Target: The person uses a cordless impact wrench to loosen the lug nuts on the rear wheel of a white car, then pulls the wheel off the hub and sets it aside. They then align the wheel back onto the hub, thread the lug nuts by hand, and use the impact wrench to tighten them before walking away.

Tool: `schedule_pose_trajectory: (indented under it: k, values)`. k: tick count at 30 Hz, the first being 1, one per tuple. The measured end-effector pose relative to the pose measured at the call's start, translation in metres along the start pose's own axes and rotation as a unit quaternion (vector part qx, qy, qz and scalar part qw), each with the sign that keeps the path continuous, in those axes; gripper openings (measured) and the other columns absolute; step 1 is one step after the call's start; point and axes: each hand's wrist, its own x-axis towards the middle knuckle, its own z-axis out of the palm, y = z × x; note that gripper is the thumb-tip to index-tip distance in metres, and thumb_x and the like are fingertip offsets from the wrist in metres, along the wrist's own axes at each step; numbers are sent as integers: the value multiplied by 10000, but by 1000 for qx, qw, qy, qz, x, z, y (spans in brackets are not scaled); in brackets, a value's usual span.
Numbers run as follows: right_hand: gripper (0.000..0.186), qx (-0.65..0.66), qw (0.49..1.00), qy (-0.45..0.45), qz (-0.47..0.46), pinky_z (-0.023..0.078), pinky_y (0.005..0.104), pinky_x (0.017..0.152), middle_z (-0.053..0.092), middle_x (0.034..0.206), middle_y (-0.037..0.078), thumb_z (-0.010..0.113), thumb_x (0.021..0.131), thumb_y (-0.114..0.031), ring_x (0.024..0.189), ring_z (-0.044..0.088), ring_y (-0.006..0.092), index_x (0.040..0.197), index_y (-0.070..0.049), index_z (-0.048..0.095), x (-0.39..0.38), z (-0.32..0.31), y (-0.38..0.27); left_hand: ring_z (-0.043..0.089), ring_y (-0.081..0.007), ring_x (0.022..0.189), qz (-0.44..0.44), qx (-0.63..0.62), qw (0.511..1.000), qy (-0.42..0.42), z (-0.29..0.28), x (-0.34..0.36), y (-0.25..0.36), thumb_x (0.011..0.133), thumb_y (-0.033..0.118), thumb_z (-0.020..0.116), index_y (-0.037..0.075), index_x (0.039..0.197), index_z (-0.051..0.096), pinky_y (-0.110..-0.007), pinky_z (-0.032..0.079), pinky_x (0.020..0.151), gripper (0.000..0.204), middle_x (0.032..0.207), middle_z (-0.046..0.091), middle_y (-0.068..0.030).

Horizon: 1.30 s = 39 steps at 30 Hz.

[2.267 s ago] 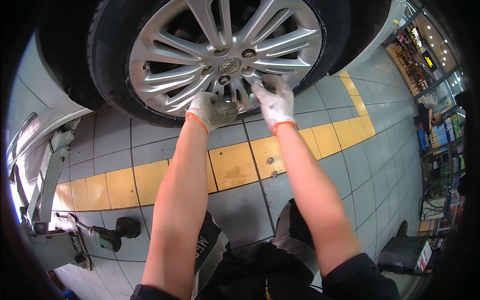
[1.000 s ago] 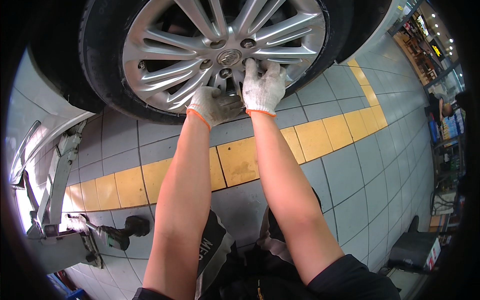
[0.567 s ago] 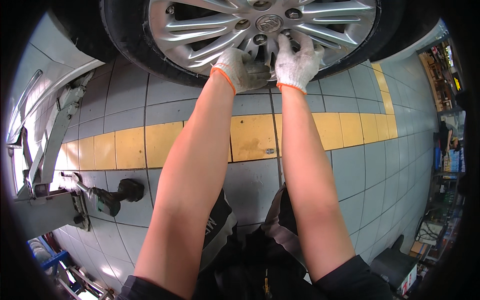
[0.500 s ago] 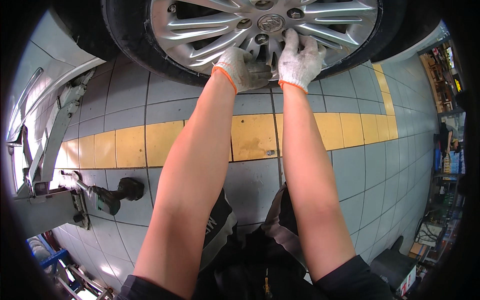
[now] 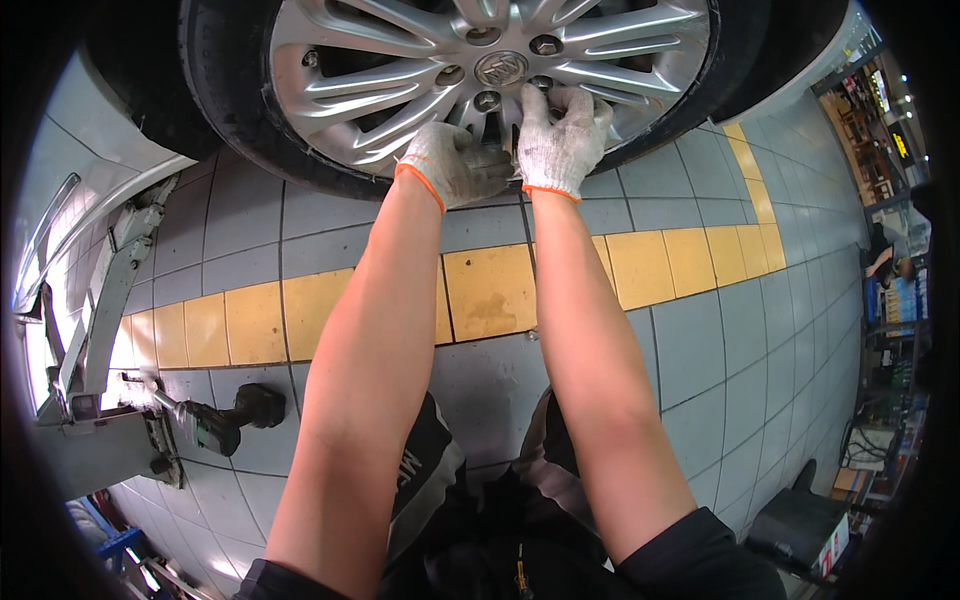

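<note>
A silver multi-spoke wheel [image 5: 350,75] with a black tyre [image 5: 232,95] fills the upper part of the head view. My right hand [image 5: 565,138], in a white knitted glove with an orange cuff, pinches at a lug nut [image 5: 540,83] just right of the centre cap [image 5: 501,69]. Lower left of it, my left hand [image 5: 455,165], gloved alike with dirty grey fingers, is curled in front of the lower spokes. Whatever its fingers hold is hidden. Other lug nuts sit below the cap [image 5: 487,101] and at its upper right [image 5: 545,45].
A cordless impact wrench [image 5: 228,418] lies on the grey tiles at left, beside a metal lift arm [image 5: 112,270]. A yellow tile stripe [image 5: 490,295] crosses under my forearms. A black box [image 5: 795,525] stands at lower right, before stocked shelves [image 5: 895,300] and another person [image 5: 880,255].
The view has shifted, so the wheel and both hands sit further left and slightly lower. My right fingers stay at the wheel's nuts, and the nut beside their tips now shows.
</note>
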Motion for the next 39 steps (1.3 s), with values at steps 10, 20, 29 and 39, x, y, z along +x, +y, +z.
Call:
schedule_pose_trajectory:
  k: [10,20,29,39]
  values:
    - [351,-26,997,35,-69,568,486,998,697,1169,221,908,838,-386,1092,705,385,989,-78,831,3,1,-6,495,-551,1489,27,-34,998,47,3,-3,2,1089,198,429,-113,1530,455,-680,352,1261,541,1610,504,-363]
    - [405,-115,954,-276,8,602,499,881,776,1003,230,776,929,-436,948,749,413,952,-32,780,-3,-33,60,484,-540,1499,18,20,999,29,5,2,3,1106,225,401,-137,1537,439,-666,358,1271,565,1598,509,-366]
    - [579,-420,573,-689,145,576,465,1087,750,1369,193,746,983,-414,1312,697,400,1433,-70,627,-199,-138,191,591,-527,1408,26,9,999,27,5,-8,1,1103,239,426,-119,1467,488,-660,401,1219,515,1499,606,-331]
    - [433,-239,820,-450,260,579,417,1055,797,1248,179,792,872,-290,1204,750,356,1255,-90,768,-126,-72,154,615,-528,1396,4,26,999,35,2,0,7,1063,210,447,-113,1453,526,-656,381,1236,513,1470,630,-330]
